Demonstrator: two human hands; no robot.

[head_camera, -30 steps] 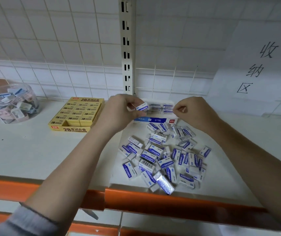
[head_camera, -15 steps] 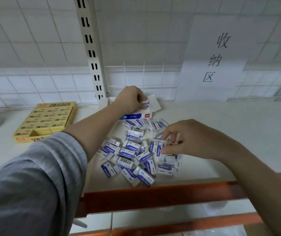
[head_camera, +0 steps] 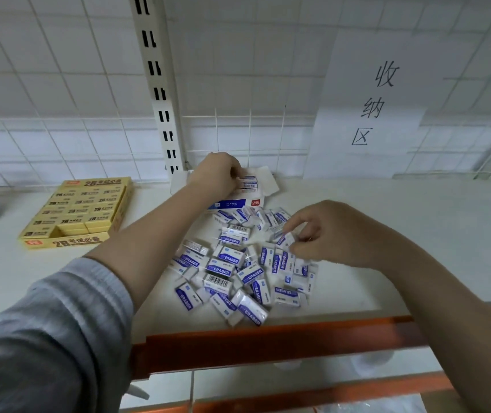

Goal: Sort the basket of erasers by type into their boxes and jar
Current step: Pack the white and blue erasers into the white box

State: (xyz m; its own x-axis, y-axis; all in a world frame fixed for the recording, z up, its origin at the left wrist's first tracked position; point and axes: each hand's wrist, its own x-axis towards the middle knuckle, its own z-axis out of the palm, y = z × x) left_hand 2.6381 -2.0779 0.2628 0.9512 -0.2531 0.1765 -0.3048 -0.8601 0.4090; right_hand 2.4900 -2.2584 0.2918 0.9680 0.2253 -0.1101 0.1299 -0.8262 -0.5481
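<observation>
head: left grip (head_camera: 219,174) pinches eraser (head_camera: 248,182); right grip (head_camera: 312,234) pinches another eraser (head_camera: 282,237).

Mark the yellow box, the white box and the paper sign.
Yellow box (head_camera: 62,240): head view, its front wall.
White box (head_camera: 232,203): head view, its blue-striped front.
Paper sign (head_camera: 342,120): head view, its blank left part.

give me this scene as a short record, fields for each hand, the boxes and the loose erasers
left hand: holds a white-and-blue eraser over the white box
right hand: pinches an eraser from the pile
loose pile: white-and-blue erasers on the shelf
yellow box: left of the pile, nearly full, one gap at the front
</observation>
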